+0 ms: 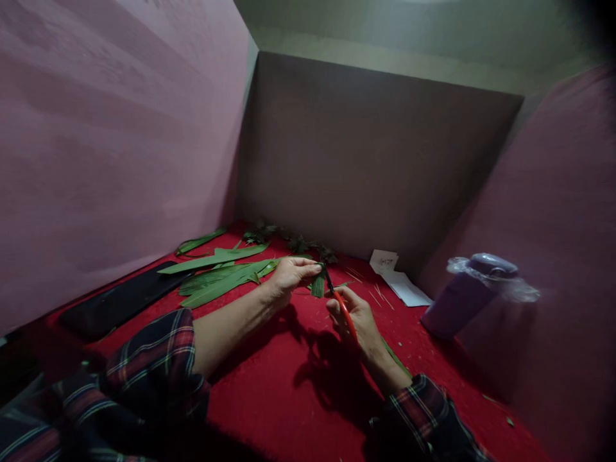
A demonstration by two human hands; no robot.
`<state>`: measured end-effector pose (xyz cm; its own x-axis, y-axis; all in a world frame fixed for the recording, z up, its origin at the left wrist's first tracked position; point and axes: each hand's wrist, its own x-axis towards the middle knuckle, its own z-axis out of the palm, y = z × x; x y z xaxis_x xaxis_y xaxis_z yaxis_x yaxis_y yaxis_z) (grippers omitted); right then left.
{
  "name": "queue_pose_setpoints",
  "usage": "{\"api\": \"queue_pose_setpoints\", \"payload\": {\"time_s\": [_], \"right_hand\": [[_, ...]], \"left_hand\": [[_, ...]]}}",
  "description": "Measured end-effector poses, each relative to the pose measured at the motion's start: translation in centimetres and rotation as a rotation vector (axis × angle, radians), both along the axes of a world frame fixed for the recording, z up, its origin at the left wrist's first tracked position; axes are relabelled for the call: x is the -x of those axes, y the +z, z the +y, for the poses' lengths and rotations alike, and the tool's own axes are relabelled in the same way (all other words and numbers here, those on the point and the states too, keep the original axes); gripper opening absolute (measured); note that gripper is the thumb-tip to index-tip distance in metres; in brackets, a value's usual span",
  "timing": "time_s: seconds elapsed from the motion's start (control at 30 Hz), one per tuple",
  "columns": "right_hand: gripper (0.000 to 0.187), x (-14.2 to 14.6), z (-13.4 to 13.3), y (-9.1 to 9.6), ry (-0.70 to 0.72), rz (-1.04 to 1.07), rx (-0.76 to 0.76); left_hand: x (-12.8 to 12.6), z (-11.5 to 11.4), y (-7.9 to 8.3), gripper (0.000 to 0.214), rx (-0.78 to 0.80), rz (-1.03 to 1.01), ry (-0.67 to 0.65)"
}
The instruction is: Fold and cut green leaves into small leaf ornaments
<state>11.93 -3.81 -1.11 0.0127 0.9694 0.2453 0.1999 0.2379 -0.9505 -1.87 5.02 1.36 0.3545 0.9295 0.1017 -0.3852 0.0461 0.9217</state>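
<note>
My left hand (pixel 293 273) pinches a folded green leaf piece (pixel 317 285) between thumb and fingers, its lower end hanging free. Wrapped round the orange handles of a pair of scissors (pixel 344 313), my right hand (pixel 356 317) is closed. The dark blades point up and touch or overlap the leaf beside my left fingertips; whether they are cutting into it I cannot tell. Several long green leaves (pixel 226 282) lie flat on the red cloth (pixel 274 385) to the left of my left hand. Part of another leaf strip (pixel 395 358) shows behind my right wrist.
Dark crumpled leaves (pixel 298 244) lie along the back wall. A black flat slab (pixel 115 301) rests at the left. Thin sticks (pixel 378 295) and white papers (pixel 404 289) lie back right. A purple lidded bottle (pixel 462 298) with clear plastic round its top stands right. Pink walls flank both sides.
</note>
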Motion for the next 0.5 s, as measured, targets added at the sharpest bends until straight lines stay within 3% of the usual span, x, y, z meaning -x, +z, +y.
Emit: {"api": "queue_pose_setpoints", "payload": {"time_s": [0.27,0.5], "right_hand": [[0.045,0.11,0.11,-0.22,-0.094,-0.045,-0.06],[0.044,-0.55,0.39,0.18,-0.289,-0.165,-0.132]], "left_hand": [[0.09,-0.1,0.13,0.03,-0.005,-0.001,-0.005],[0.31,-0.4,0.61,0.034,0.018,0.007,0.0]]}}
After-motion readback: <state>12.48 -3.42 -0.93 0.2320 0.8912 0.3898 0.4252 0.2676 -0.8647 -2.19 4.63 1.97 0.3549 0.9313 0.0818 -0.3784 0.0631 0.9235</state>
